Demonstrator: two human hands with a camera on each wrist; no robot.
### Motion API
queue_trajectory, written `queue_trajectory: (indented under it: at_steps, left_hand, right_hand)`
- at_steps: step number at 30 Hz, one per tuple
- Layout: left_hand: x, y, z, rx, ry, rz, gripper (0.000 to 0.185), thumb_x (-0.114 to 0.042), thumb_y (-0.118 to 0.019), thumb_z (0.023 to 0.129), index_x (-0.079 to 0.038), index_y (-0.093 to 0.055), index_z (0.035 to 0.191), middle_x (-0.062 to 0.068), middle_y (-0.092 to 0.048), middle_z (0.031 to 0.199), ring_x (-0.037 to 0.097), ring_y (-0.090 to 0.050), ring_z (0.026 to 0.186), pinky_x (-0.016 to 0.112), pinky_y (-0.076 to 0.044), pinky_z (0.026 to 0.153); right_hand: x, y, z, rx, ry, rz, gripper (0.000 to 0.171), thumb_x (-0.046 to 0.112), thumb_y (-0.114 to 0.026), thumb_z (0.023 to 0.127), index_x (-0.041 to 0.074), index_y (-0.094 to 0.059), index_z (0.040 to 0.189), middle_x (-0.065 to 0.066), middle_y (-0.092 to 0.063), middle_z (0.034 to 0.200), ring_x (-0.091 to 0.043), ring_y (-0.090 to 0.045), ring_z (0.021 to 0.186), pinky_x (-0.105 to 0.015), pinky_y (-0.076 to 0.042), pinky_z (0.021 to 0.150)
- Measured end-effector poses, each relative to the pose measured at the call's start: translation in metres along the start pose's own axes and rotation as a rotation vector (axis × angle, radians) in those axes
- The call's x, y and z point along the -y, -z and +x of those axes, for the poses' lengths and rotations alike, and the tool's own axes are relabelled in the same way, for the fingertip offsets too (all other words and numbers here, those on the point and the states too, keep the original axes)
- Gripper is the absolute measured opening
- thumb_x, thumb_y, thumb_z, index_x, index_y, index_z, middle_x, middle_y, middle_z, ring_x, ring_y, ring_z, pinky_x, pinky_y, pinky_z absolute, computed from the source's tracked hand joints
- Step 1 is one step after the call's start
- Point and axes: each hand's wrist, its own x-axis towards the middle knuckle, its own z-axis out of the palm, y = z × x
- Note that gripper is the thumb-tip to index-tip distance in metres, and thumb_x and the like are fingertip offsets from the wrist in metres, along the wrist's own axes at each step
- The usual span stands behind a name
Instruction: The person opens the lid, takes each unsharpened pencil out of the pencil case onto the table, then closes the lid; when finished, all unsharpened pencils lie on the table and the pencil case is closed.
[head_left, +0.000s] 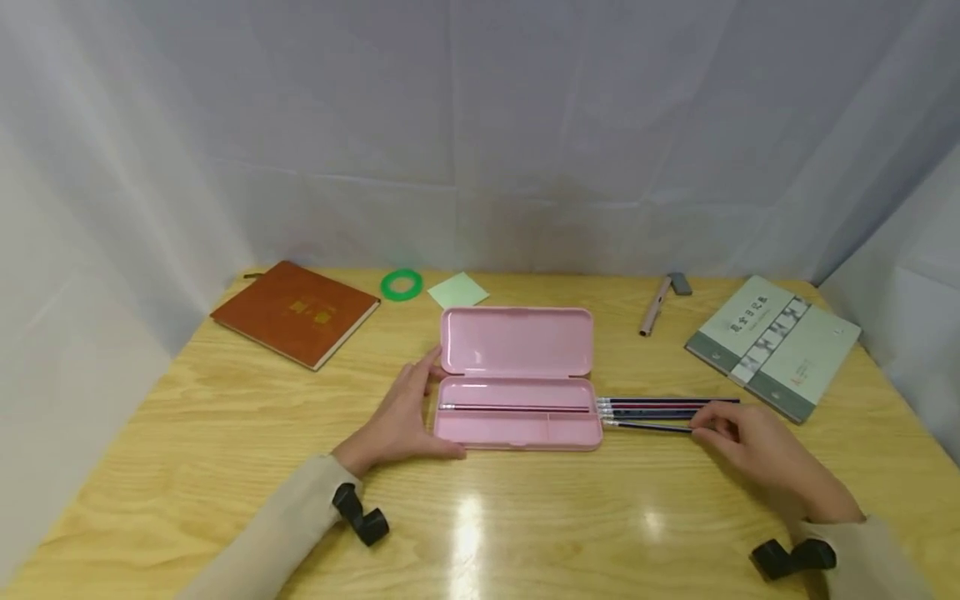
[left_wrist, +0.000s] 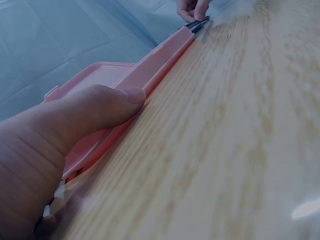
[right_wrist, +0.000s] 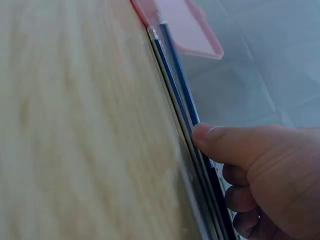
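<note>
One pencil (head_left: 652, 427) pinched in right hand (head_left: 765, 446), frame right | left hand (head_left: 401, 417) spread against case (head_left: 517, 342), centre | keep pencil level imo

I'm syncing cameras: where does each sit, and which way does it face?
Head: worn on the head, facing forward and down at the pink pencil case; left hand, right hand and sleeves show.
Left wrist: worn there, looking along the case's front edge; left thumb near, right hand far.
Right wrist: worn there, looking along the pencils toward the case; right hand shows.
Both wrist views share the case and right hand.
</note>
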Motion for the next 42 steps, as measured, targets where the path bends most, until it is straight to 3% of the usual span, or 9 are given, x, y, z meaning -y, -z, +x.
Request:
queue_trajectory:
  at_steps: [12, 22, 26, 31, 38, 42]
  left_hand:
    - [0.002, -0.001, 0.002, 0.005, 0.017, -0.011, 0.139, -0.049, -0.093, 0.046, -0.018, -0.013, 0.155, 0.005, -0.048, 0.127, 0.019, -0.046, 0.107, 0.040, -0.044, 0.091]
    - [0.002, -0.001, 0.001, 0.010, 0.021, -0.002, 0.139, -0.050, -0.093, 0.047, -0.018, -0.012, 0.155, 0.004, -0.049, 0.127, 0.018, -0.045, 0.107, 0.039, -0.043, 0.091]
    - [0.001, -0.001, 0.001, 0.007, 0.018, -0.009, 0.139, -0.048, -0.093, 0.046, -0.017, -0.013, 0.155, 0.005, -0.049, 0.127, 0.018, -0.045, 0.106, 0.040, -0.043, 0.091]
    - [0.001, -0.003, 0.002, 0.014, 0.014, -0.007, 0.139, -0.049, -0.093, 0.046, -0.018, -0.013, 0.155, 0.005, -0.050, 0.126, 0.018, -0.045, 0.105, 0.038, -0.043, 0.090]
    - [0.002, -0.002, 0.002, 0.005, 0.008, 0.004, 0.139, -0.048, -0.093, 0.045, -0.016, -0.013, 0.155, 0.004, -0.050, 0.126, 0.017, -0.044, 0.104, 0.037, -0.042, 0.090]
    - [0.002, -0.001, 0.002, 0.005, 0.007, 0.008, 0.138, -0.047, -0.093, 0.046, -0.015, -0.014, 0.155, 0.004, -0.050, 0.126, 0.017, -0.044, 0.104, 0.037, -0.043, 0.090]
  right_hand:
    - [-0.004, -0.007, 0.003, -0.051, -0.012, -0.065, 0.015, 0.005, -0.072, 0.083, 0.017, -0.065, 0.087, 0.016, -0.039, 0.060, 0.004, -0.032, 0.051, -0.020, -0.032, 0.048]
    - [0.031, -0.027, 0.034, 0.035, 0.002, 0.082, 0.012, 0.009, -0.070, 0.086, 0.016, -0.063, 0.093, 0.013, -0.040, 0.059, 0.003, -0.033, 0.049, -0.021, -0.037, 0.051]
    - [0.044, -0.038, 0.051, 0.040, 0.054, 0.103, 0.010, 0.009, -0.069, 0.088, 0.016, -0.064, 0.094, 0.014, -0.041, 0.059, 0.003, -0.033, 0.050, -0.020, -0.038, 0.051]
    - [0.059, -0.046, 0.070, 0.050, 0.122, 0.084, 0.010, 0.010, -0.067, 0.089, 0.015, -0.067, 0.097, 0.014, -0.042, 0.059, 0.003, -0.034, 0.051, -0.019, -0.035, 0.049]
    - [0.073, -0.054, 0.094, 0.085, 0.136, 0.017, 0.009, 0.015, -0.072, 0.086, 0.015, -0.073, 0.095, 0.014, -0.043, 0.058, 0.001, -0.035, 0.052, -0.019, -0.032, 0.051]
    - [0.078, -0.058, 0.105, 0.122, 0.133, -0.007, 0.009, 0.018, -0.073, 0.085, 0.015, -0.075, 0.094, 0.012, -0.051, 0.061, 0.000, -0.038, 0.055, -0.019, -0.033, 0.053]
